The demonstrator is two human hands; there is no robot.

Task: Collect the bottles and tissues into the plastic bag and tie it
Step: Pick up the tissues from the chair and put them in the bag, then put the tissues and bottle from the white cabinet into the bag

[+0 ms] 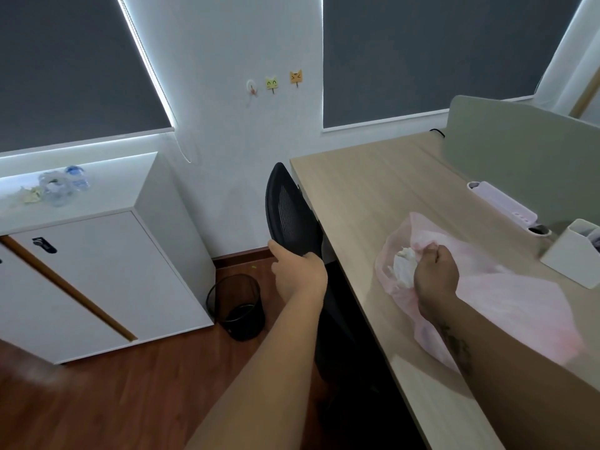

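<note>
While I look down from the head camera, I take the wooden desk [373, 196] as my marker for where things are. Far to the left of the desk stands a white cabinet [107, 274]. On top of it sit two clear plastic bottles [65, 185], close together, and a crumpled yellowish tissue [31, 194] lies just beside them on their left. They look blurry, so I cannot tell more about them.

Nearer the desk, a black mesh bin [238, 306] stands on the brown floor, next to the cabinet's corner. On the wall above are three small hooks [274, 82], two shaped like cat faces.

A black mesh chair [292, 216] is pushed in at the left edge of the desk. My left hand [300, 272] is on the bottom of the chair's back, fingers curled around its edge and gripping it.

On the desk lies the pink plastic bag [506, 300], spread flat, with its mouth toward the chair. A white crumpled tissue [404, 263] sits in the mouth. My right hand [436, 274] is closed in a fist, pinching the bag's rim right beside that tissue.

Further right on the desk are a white power strip [501, 203] and a white pen holder [574, 251], both against a grey-green divider [519, 157].
</note>
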